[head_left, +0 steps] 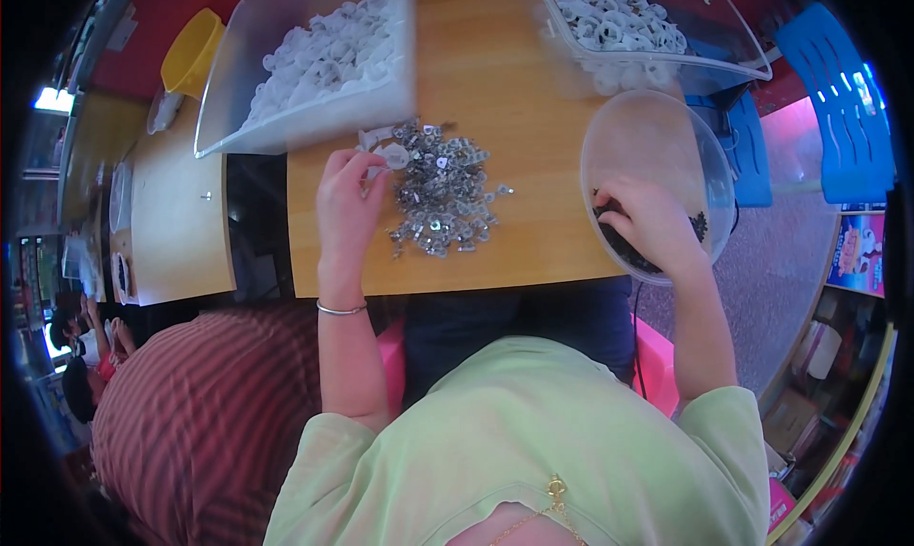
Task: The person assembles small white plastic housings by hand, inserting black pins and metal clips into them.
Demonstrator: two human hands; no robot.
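Note:
My left hand [350, 189] is over the wooden table, thumb and fingers pinched together on a small white plastic piece [392, 156]. Just to its right lies a loose pile of small shiny metal parts [443, 189]. My right hand [647, 224] reaches into a clear oval plastic tub [609, 137] at the table's right edge. Its fingers are curled down among small black parts [700, 226] at the tub's near side. Whatever those fingers hold is hidden.
A clear bin [214, 118] of white plastic pieces stands at the far left. Another clear bin [724, 65] at the far right holds white pieces with dark centres. A yellow container [193, 51] is beyond the left bin. Blue slatted chairs [838, 108] stand right. Someone in striped clothing [209, 413] sits left.

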